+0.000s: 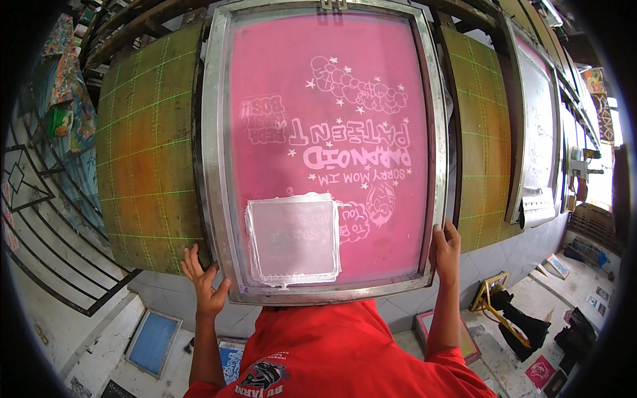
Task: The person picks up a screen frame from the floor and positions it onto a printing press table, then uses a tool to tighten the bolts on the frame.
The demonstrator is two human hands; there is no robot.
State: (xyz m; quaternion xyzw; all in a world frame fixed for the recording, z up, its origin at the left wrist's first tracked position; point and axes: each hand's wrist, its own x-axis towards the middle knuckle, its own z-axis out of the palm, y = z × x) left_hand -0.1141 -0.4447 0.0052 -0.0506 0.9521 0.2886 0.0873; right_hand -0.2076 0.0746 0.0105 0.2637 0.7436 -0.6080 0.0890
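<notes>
In front of me lies a large silkscreen [378,265], a pink mesh in a metal frame. Pale reversed lettering, stars and cartoon drawings cover much of the mesh. A pale grey rectangle with rough white edges [295,239] sits at its near left. My left hand [209,285] is by the near left corner of the frame, its fingers spread and its thumb close to the metal. At the lower right side, my right hand [448,244] has its fingers bent and its thumb against the frame's edge. The underside of the frame is hidden.
Green-brown boards with bright grid lines stand on the left [149,159] and right [478,132]. Another framed screen [536,126] lies farther right. A black metal railing [53,265] runs along the left. On the floor are a blue screen [154,343] and a yellow frame [491,292] with black cloth.
</notes>
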